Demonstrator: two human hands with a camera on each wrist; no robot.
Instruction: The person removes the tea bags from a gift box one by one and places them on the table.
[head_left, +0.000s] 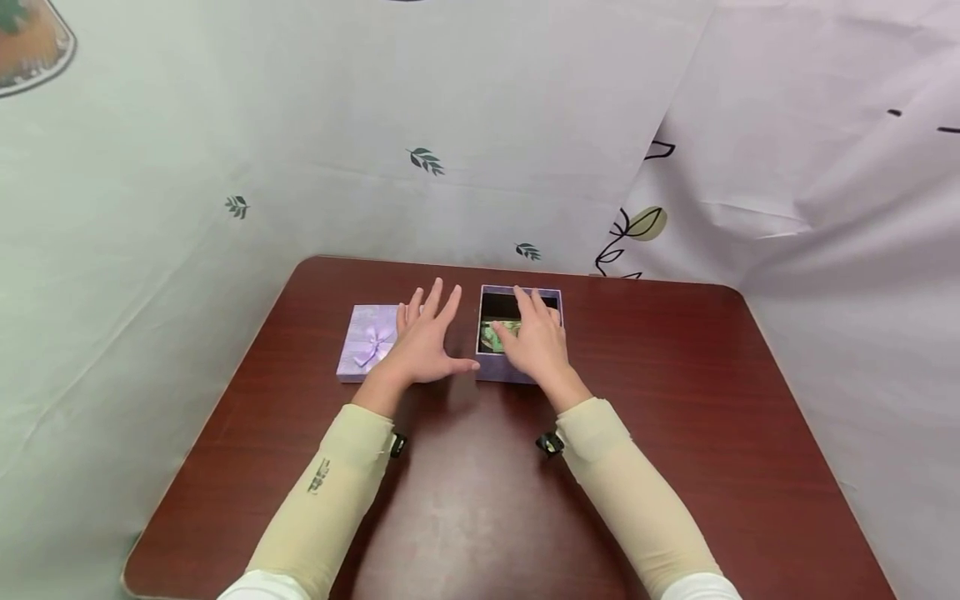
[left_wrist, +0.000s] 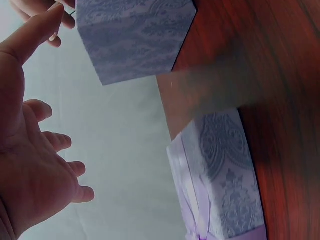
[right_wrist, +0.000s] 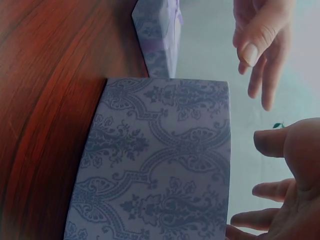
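An uncovered lavender patterned box (head_left: 504, 368) stands on the table, a green printed item (head_left: 488, 338) visible inside its dark interior. Over the opening hovers my right hand (head_left: 538, 340), fingers extended and thumb apart. Seen from the right wrist, that hand (right_wrist: 295, 192) is beside the box's rim with nothing in its grasp. My left hand (head_left: 424, 343) spreads its fingers wide above the gap between box and lid, overlapping the lid's right side in the head view. The matching lid (head_left: 352, 337), with a lilac ribbon bow (head_left: 372, 346), lies left of the box.
The dark red-brown wooden table (head_left: 660, 400) has rounded corners and extends well to both sides. White cloth (head_left: 480, 100) with leaf prints hangs behind and around it. Small black wrist cameras sit under both sleeved forearms.
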